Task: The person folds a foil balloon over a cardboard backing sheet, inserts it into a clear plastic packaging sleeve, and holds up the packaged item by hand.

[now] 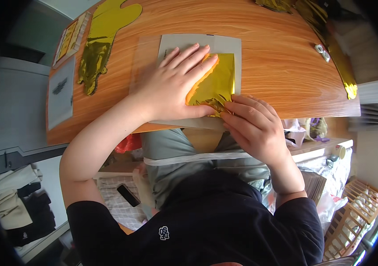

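At centre of frame, left hand (175,80) open and palm down, fingers spread toward the top, bearing on the left part of a gold foil sheet (222,75), along a ragged orange edge (203,80). Just below and right of centre, right hand (257,122) closed at the fingertips, seemingly pinching the crumpled lower corner of the same foil; exact thumb contact not discernible. Directly beneath, grey backing sheet (169,42) on the wood-grain table (282,71). Judged liable to tear at the crumpled corner if pulled hard against the flat left hand; liable also to crease further if pressed while bunched, or to skew on loss of pressure from the left palm. Could slip toward the lap (167,146) along with the backing, owing to a lower margin at or near the table's near edge. Little working room below the hands, therefore. More room to the right, with visible wood grain as far as a gold strip (340,66) and two small white objects (325,55). Tighter at upper left, with a long gold foil piece (98,44), and a pale packet (61,95) beyond at the left edge.
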Motion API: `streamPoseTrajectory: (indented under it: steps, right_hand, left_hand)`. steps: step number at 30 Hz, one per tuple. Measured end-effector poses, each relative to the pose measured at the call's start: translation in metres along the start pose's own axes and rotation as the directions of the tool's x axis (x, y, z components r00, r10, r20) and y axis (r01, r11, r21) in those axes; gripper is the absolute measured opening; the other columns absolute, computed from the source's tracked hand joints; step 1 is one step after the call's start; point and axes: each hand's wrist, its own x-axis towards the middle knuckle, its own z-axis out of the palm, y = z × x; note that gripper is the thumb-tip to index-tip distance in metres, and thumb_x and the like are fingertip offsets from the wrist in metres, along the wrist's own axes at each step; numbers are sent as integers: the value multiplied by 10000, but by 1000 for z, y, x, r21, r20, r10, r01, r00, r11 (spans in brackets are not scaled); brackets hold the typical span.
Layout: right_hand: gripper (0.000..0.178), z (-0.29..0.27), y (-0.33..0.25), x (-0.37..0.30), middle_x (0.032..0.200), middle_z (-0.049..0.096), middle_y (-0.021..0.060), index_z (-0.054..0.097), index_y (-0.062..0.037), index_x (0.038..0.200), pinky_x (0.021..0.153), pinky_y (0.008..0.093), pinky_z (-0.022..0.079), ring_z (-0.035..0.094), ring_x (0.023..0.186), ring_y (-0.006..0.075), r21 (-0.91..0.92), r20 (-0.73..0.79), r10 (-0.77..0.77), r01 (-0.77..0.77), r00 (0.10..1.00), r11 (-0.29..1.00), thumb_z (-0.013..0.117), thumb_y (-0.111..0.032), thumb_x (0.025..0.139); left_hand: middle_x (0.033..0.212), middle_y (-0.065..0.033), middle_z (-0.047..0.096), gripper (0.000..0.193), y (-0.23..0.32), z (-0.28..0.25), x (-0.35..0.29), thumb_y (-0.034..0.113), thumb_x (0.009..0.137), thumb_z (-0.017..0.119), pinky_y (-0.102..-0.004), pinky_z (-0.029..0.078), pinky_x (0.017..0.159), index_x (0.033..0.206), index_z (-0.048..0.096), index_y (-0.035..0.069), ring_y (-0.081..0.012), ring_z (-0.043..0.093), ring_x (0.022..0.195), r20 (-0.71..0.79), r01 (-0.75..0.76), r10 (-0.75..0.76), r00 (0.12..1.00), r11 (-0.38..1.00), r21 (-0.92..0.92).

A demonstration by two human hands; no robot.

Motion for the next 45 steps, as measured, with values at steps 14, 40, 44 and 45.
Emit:
streamPoseTrajectory:
  steps: [14,40,44,45]
  right_hand:
    - [340,-7,-19,14,1135,734,72,765,-76,1075,807,370,563,710,918,237,-178,68,63,-50,996,983,866,-89,751]
    - [259,0,-19,21,1041,758,101,779,-39,940,737,348,586,732,831,245,-112,-6,69,-69,998,991,859,21,701]
    - [258,4,-21,18,1043,755,90,780,-40,939,729,334,603,737,852,232,-59,-52,137,-140,989,988,891,1,711]
    - [257,5,-21,17,1043,753,87,779,-39,941,730,329,607,738,857,228,-83,-53,119,-123,991,989,897,-2,716]
  left_hand:
    - [1711,-144,245,963,-6,7,-3,716,944,547,-536,155,1284,1645,282,111,-330,202,1589,-25,-13,13,1000,1000,3]
    - [1707,-163,246,957,-6,13,-3,763,975,431,-528,138,1288,1643,276,96,-336,194,1589,-45,3,-3,999,1000,-5]
    - [1707,-164,245,946,-7,12,-4,751,979,442,-532,140,1288,1643,277,97,-338,195,1589,-47,1,-2,999,1000,-14]
    - [1707,-164,245,946,-7,11,-4,751,979,442,-532,140,1288,1643,277,97,-338,195,1589,-47,-1,0,999,1000,-15]
